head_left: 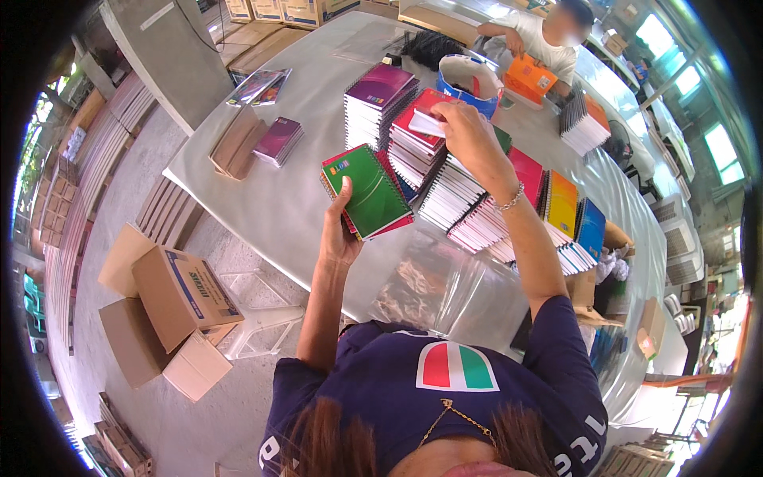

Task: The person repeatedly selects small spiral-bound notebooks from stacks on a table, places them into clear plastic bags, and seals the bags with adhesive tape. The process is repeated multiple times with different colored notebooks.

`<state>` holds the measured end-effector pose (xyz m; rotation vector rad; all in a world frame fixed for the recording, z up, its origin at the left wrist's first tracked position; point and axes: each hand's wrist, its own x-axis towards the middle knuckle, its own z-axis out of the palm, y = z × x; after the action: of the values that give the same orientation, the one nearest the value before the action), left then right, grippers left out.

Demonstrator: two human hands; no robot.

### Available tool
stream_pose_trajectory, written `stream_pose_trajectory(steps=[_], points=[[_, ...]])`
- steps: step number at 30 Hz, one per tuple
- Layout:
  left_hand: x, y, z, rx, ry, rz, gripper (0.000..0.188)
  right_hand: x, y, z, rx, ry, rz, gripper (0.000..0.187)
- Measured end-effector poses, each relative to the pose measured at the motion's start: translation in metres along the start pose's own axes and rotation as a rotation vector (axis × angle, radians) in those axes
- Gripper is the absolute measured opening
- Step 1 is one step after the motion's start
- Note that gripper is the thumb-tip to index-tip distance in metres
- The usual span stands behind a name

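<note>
My left hand (342, 230) is closed round a small bundle of spiral notebooks, its thumb on the green cover (367, 193) on top; red covers show underneath. Over a stack of red spiral notebooks (415, 151), my right hand (469, 131) has its fingers drawn together. A small white piece, perhaps paper (427, 122), lies at those fingertips; its kind and whether it is gripped are unclear. Behind the bundle stands a tall stack of purple spiral notebooks (381, 86). Right of my right forearm are stacks of yellow notebooks (560, 203) and blue notebooks (590, 228).
A blue and white tub (469, 83) stands behind the stacks. Small purple notebooks (280, 141) and brown cardboard (237, 143) lie on the table's left (222, 187). An opened carton (179, 294) is at lower left. Across the table, a person holds an orange notebook (530, 79).
</note>
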<state>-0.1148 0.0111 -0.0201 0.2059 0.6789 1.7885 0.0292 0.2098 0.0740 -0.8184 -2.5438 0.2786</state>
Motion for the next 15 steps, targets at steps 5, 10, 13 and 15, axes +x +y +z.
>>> stream_pose_trajectory(steps=[5,10,13,15], points=[[0.004,0.002,-0.007,-0.081,-0.016,0.000,0.052,-0.008,0.008,0.021,-0.058,-0.025,-0.169,0.044],[0.003,0.009,-0.014,-0.055,-0.028,0.025,0.056,-0.003,-0.011,-0.019,0.092,-0.117,-0.086,0.031],[0.002,0.014,-0.014,-0.078,-0.027,0.006,0.067,0.022,-0.012,-0.048,0.157,-0.008,-0.093,0.024],[0.002,0.018,-0.018,-0.130,-0.049,-0.032,0.078,0.039,-0.030,-0.071,0.450,0.123,-0.074,0.016]])
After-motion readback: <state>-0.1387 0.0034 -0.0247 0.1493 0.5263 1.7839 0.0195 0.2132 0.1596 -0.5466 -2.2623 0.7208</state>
